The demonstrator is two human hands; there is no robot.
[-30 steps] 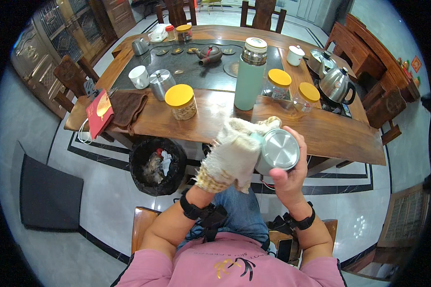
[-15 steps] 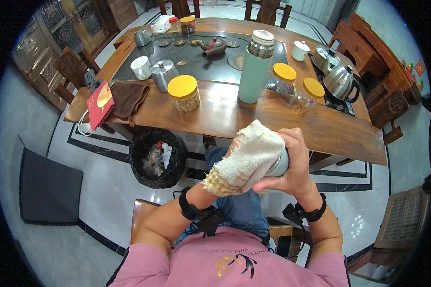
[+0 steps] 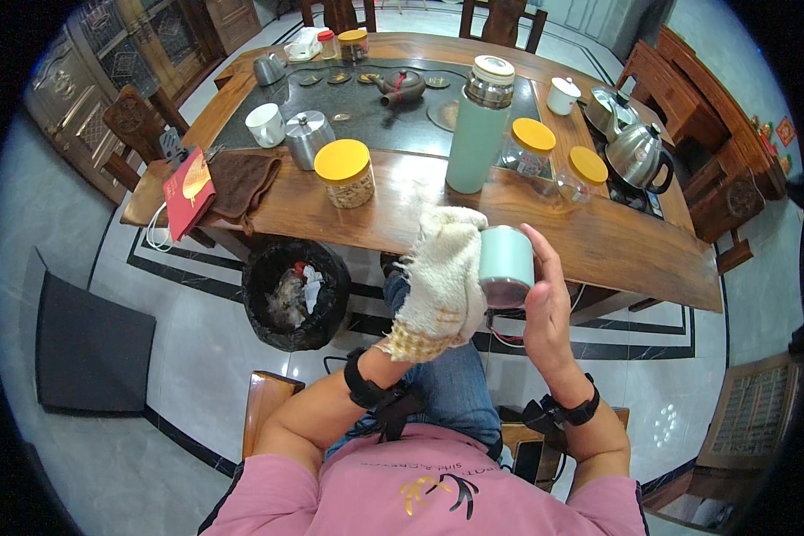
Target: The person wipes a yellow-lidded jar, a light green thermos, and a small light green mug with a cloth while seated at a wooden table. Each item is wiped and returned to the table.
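Above my lap, a white towel with a frayed, yellow-checked edge covers my left hand, hiding its fingers. Against the towel is a pale green flask cup, its darker end turned down toward me. My right hand holds the cup from the right side, fingers stretched along it. Just beyond, on the table, stands a tall mint-green vacuum flask, upright with its steel neck and stopper showing.
Yellow-lidded jars, a steel canister, a white mug and a dark teapot stand on the wooden table. Steel kettles are at right. Below the left edge sits a black-lined bin.
The cup has turned more upright, and more of its side shows. My right hand's fingers have straightened from their wrap around it. The towel-covered left hand has tilted up and slightly left.
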